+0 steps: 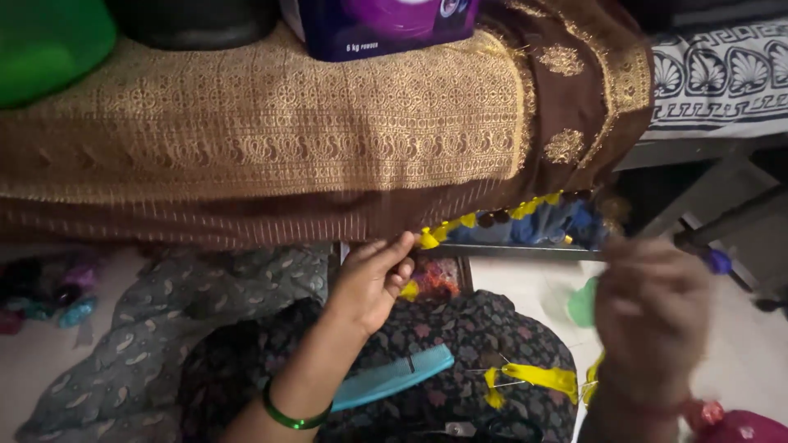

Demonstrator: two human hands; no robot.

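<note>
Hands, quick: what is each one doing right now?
Left hand: fingers pinched on the yellow tassel at the brown fabric's edge.
Right hand: raised and motion-blurred; whether it holds anything cannot be told.

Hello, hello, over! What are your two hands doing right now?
Left hand pinching yellow tassel on brown-and-gold woven cloth's edge. Right hand raised, blurred, grip unclear. Blue plastic comb on lap, nothing blocking.
</note>
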